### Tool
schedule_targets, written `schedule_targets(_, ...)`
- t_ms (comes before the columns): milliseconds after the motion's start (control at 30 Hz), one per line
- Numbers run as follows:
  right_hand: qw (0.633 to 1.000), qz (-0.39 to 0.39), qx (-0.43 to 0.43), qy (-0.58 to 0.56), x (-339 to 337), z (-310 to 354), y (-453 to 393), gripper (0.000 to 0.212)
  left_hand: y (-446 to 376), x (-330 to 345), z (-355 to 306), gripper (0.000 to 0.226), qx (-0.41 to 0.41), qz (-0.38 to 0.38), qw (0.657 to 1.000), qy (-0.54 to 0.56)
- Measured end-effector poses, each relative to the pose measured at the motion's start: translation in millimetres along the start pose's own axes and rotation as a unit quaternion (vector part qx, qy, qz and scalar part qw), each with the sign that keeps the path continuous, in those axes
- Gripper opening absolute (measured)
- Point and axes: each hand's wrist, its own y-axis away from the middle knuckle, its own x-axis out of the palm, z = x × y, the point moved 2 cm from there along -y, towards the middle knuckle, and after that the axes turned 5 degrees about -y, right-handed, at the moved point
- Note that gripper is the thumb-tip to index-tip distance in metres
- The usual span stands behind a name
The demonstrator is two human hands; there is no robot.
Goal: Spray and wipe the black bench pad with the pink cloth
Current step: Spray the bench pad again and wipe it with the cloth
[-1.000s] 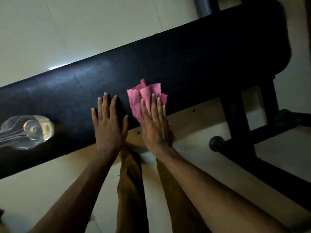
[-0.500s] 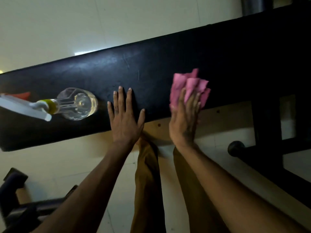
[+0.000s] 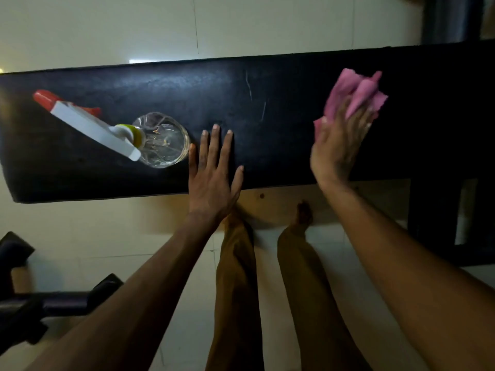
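Note:
The black bench pad (image 3: 267, 81) runs across the view from left to right. My left hand (image 3: 214, 170) lies flat on its near edge with fingers straight and spread. My right hand (image 3: 338, 140) presses the crumpled pink cloth (image 3: 353, 92) against the pad further right, fingers straight over the cloth. A clear spray bottle (image 3: 160, 141) with a white and red trigger head stands on the pad just left of my left hand, close to its little finger.
Pale tiled floor (image 3: 107, 28) lies beyond and below the bench. Dark bench frame parts (image 3: 434, 210) stand at the right. Black gym equipment (image 3: 40, 303) sits at the lower left. My legs in brown trousers (image 3: 235, 290) stand against the bench.
My right hand has slid the pink cloth to the right along the pad, away from my left hand. The view has shifted left, so the whole spray bottle shows.

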Motion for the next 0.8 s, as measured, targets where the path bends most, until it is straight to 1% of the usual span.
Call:
schedule_targets(33, 0.999, 0.029, -0.043, -0.001, 8, 16, 5, 0.070, 0, 0, 0, 0.074, -0.003, -0.001, 1.000, 0.005)
schedule_targets(67, 0.989, 0.080, -0.124, 0.009, 17, 31, 13, 0.073, 0, 0, 0, 0.074, -0.005, -0.004, 1.000, 0.008)
schedule_targets(100, 0.965, 0.136, -0.222, 0.034, 24, 40, 19, 0.074, -1, 0, 0, 0.074, -0.005, -0.007, 1.000, 0.009)
schedule_targets(133, 0.934, 0.178, -0.301, 0.076, 26, 44, 18, 0.073, -1, 0, -1, 0.074, -0.004, -0.010, 1.000, 0.010)
schedule_targets(167, 0.916, 0.186, -0.339, 0.108, 24, 44, 6, 0.073, -1, 0, -1, 0.074, -0.001, -0.011, 1.000, 0.009)
schedule_targets(200, 0.922, 0.167, -0.328, 0.122, 20, 43, -10, 0.073, -2, 0, -1, 0.074, 0.001, -0.012, 1.000, 0.006)
schedule_targets(233, 0.944, 0.140, -0.278, 0.113, 16, 44, -28, 0.073, -2, 0, 0, 0.075, 0.001, -0.011, 1.000, 0.003)
schedule_targets(267, 0.969, 0.117, -0.196, 0.092, 12, 48, -43, 0.073, -3, 0, 0, 0.075, 0.000, -0.010, 1.000, 0.001)
schedule_targets(300, 0.986, 0.091, -0.122, 0.069, 12, 54, -54, 0.073, -2, 0, -1, 0.075, -0.002, -0.009, 1.000, 0.001)
schedule_targets(333, 0.992, 0.071, -0.088, 0.061, 14, 65, -58, 0.072, -2, 0, -3, 0.075, -0.005, -0.010, 1.000, 0.002)
schedule_targets(367, 0.990, 0.060, -0.109, 0.072, 18, 79, -56, 0.072, -2, 0, -5, 0.074, -0.007, -0.010, 1.000, 0.003)
schedule_targets(400, 0.977, 0.081, -0.178, 0.087, 22, 93, -50, 0.075, -2, 0, -7, 0.074, -0.008, -0.011, 1.000, 0.003)
schedule_targets(433, 0.949, 0.127, -0.272, 0.101, 28, 101, -43, 0.076, -2, 0, -8, 0.073, -0.009, -0.012, 1.000, 0.004)
schedule_targets(467, 0.913, 0.176, -0.349, 0.118, 32, 104, -38, 0.076, -1, 0, -8, 0.073, -0.009, -0.014, 1.000, 0.006)
schedule_targets(500, 0.891, 0.198, -0.386, 0.131, 31, 101, -39, 0.073, -1, 1, -7, 0.073, -0.010, -0.017, 1.000, 0.007)
schedule_targets(533, 0.896, 0.189, -0.376, 0.139, 30, 96, -45, 0.071, -1, 1, -5, 0.073, -0.009, -0.018, 1.000, 0.005)
schedule_targets(567, 0.924, 0.158, -0.322, 0.133, 26, 88, -51, 0.070, -2, 1, -4, 0.073, -0.005, -0.017, 1.000, 0.004)
schedule_targets(600, 0.954, 0.125, -0.246, 0.120, 21, 80, -53, 0.070, -2, 2, -3, 0.073, 0.001, -0.016, 1.000, 0.004)
schedule_targets(633, 0.970, 0.105, -0.190, 0.106, 17, 75, -48, 0.071, -2, 3, -2, 0.074, 0.003, -0.015, 1.000, 0.004)
schedule_targets(667, 0.972, 0.109, -0.184, 0.102, 17, 70, -38, 0.072, -2, 3, -2, 0.074, 0.005, -0.016, 1.000, 0.002)
schedule_targets(700, 0.962, 0.131, -0.219, 0.102, 17, 64, -23, 0.072, -3, 4, -3, 0.074, 0.006, -0.018, 1.000, -0.002)
schedule_targets(767, 0.923, 0.180, -0.317, 0.125, 16, 43, 7, 0.071, -3, 6, -4, 0.073, 0.010, -0.027, 1.000, -0.013)
schedule_targets(800, 0.917, 0.178, -0.327, 0.140, 12, 25, 15, 0.070, -3, 8, -4, 0.073, 0.011, -0.032, 0.999, -0.014)
